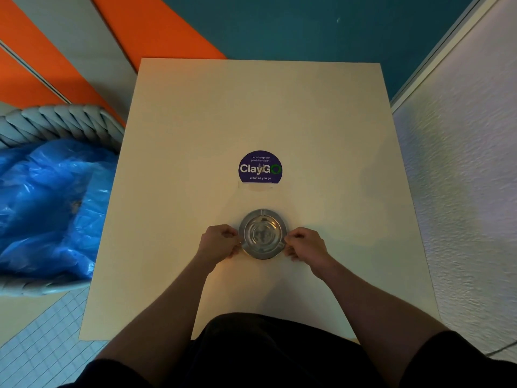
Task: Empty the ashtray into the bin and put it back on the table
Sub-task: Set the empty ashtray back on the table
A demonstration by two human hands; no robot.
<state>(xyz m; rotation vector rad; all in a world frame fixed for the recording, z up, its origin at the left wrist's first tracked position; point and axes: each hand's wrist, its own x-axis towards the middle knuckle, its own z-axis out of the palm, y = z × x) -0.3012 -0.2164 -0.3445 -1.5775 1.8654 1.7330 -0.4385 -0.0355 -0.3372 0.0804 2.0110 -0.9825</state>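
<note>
A round metal ashtray sits on the cream table, just below a purple round sticker. My left hand pinches its left rim and my right hand pinches its right rim. Its bowl looks shiny, and I make out no ash in it. The bin, a grey woven basket lined with a blue plastic bag, stands on the floor to the left of the table.
The purple "ClayGo" sticker lies at the table's middle. A white textured wall runs close along the table's right side. Orange and teal wall panels stand behind the table. Tiled floor shows at the lower left.
</note>
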